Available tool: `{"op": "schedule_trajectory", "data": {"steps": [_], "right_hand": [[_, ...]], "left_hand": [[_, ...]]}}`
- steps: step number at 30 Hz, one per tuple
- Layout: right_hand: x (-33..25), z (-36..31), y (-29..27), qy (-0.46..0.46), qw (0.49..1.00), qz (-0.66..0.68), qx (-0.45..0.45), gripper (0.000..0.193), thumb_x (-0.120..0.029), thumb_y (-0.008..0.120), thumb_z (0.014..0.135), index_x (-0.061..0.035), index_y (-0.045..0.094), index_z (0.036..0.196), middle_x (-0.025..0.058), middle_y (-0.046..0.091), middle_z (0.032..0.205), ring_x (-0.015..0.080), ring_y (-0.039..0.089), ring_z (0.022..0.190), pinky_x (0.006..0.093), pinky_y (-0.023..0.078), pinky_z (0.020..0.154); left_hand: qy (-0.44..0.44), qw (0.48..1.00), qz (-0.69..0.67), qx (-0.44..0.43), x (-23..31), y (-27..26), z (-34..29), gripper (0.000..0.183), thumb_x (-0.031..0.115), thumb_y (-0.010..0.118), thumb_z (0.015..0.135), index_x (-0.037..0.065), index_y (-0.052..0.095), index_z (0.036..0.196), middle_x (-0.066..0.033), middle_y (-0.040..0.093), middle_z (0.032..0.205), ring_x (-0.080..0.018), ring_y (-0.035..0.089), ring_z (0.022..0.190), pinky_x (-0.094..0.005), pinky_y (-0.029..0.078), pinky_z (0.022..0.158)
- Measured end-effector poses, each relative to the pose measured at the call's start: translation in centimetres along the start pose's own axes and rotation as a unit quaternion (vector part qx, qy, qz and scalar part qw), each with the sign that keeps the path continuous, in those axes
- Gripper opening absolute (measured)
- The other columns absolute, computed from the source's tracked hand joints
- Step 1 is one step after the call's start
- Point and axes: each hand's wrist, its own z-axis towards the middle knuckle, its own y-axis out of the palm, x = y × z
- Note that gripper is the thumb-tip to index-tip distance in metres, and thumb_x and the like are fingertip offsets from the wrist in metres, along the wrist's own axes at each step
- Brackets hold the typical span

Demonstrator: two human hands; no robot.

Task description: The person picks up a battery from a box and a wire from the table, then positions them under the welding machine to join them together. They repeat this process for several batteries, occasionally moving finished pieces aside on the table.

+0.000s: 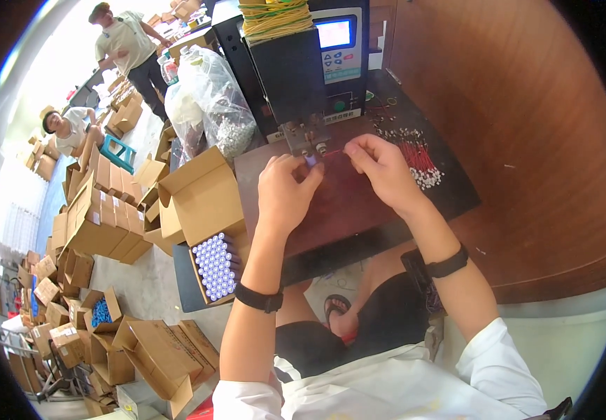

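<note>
My left hand [283, 190] is closed on a purple cylindrical battery cell [311, 160], held under the electrodes [313, 145] of a black spot welder [290, 84]. Only part of the cell shows past my fingers. To its right, my right hand [381, 171] pinches a thin red wire [334, 152] that stretches toward the electrodes. Whether the wire touches the cell I cannot tell. A pile of red wires with white connectors [420, 159] lies on the dark worktop [338, 210], beyond my right wrist.
Left of the worktop, an opened cardboard box [201, 192] holds many purple cells [214, 264]. Clear plastic bags [215, 98] stand behind it. Yellow-green wire [276, 17] rests on the welder. A wooden panel [527, 140] borders the right. Two people [131, 49] are among cartons [103, 217] far left.
</note>
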Motion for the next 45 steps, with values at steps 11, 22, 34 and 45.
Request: {"op": "schedule_trajectory", "data": {"steps": [11, 22, 34, 45], "right_hand": [[-0.2, 0.6, 0.9, 0.013, 0.999, 0.027, -0.019, 0.020, -0.020, 0.062, 0.104, -0.0008, 0.067, 0.104, -0.0045, 0.057, 0.080, 0.0045, 0.049, 0.074, 0.0228, 0.040, 0.066], [0.1, 0.7, 1.2, 0.006, 1.000, 0.009, 0.007, 0.022, -0.021, 0.063, 0.103, -0.0003, 0.068, 0.103, -0.0045, 0.058, 0.079, 0.0044, 0.048, 0.072, 0.0232, 0.039, 0.064], [0.4, 0.3, 1.1, -0.009, 0.999, -0.044, 0.013, 0.022, -0.022, 0.064, 0.103, -0.0009, 0.067, 0.100, -0.0035, 0.060, 0.080, 0.0043, 0.050, 0.074, 0.0238, 0.042, 0.065], [0.3, -0.3, 0.7, -0.037, 0.998, -0.041, 0.018, 0.023, -0.022, 0.066, 0.102, 0.0009, 0.067, 0.098, -0.0019, 0.061, 0.079, 0.0053, 0.051, 0.073, 0.0258, 0.044, 0.065]], "left_hand": [[0.049, 0.997, 0.055, 0.015, 0.0, 0.4, -0.1, 0.029, 0.025, 0.080, 0.082, -0.002, 0.071, 0.082, -0.0155, 0.062, 0.071, -0.0311, 0.060, 0.069, -0.0408, 0.048, 0.066], [0.058, 0.997, 0.045, 0.037, 0.0, 0.5, -0.1, 0.027, 0.022, 0.079, 0.082, -0.004, 0.070, 0.080, -0.0164, 0.063, 0.072, -0.0326, 0.061, 0.069, -0.0416, 0.048, 0.066], [0.034, 0.999, 0.028, 0.018, 0.2, 0.1, -0.1, 0.027, 0.020, 0.081, 0.082, -0.005, 0.073, 0.092, -0.0164, 0.066, 0.077, -0.0286, 0.066, 0.069, -0.0372, 0.052, 0.067], [-0.038, 0.999, -0.030, -0.010, 0.6, -0.3, -0.5, 0.029, 0.020, 0.083, 0.081, -0.003, 0.074, 0.096, -0.0116, 0.068, 0.076, -0.0189, 0.064, 0.068, -0.0332, 0.051, 0.068]]}}
